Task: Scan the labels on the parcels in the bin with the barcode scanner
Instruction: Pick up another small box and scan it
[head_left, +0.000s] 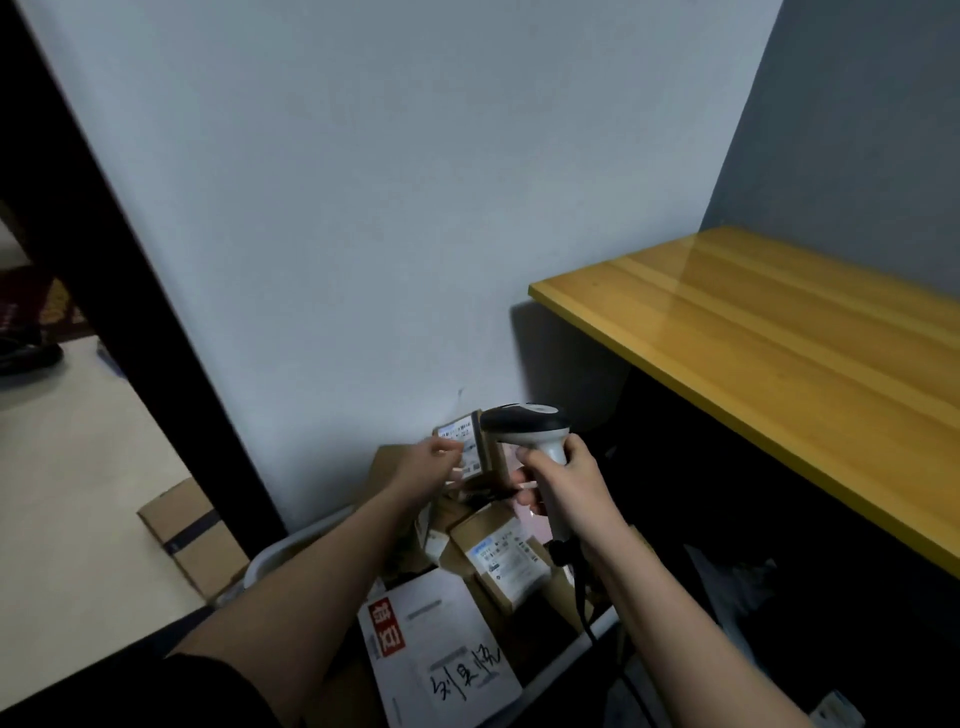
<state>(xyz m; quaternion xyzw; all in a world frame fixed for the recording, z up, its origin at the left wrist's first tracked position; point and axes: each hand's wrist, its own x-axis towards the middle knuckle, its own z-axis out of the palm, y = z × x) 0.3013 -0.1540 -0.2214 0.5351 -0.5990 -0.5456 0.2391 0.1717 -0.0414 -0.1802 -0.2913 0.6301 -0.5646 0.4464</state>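
Head view, lower centre | left hand (434, 462) grips parcel (464, 447), label turned toward scanner (530, 431) | right hand (563, 486) clamps scanner handle, aiming.

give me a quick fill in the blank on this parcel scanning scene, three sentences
1. The right hand grips the ____.
2. The left hand holds up a small parcel with its ____ facing the scanner.
3. The white envelope in the bin bears a ____ printed block.

Missing words: barcode scanner; label; red
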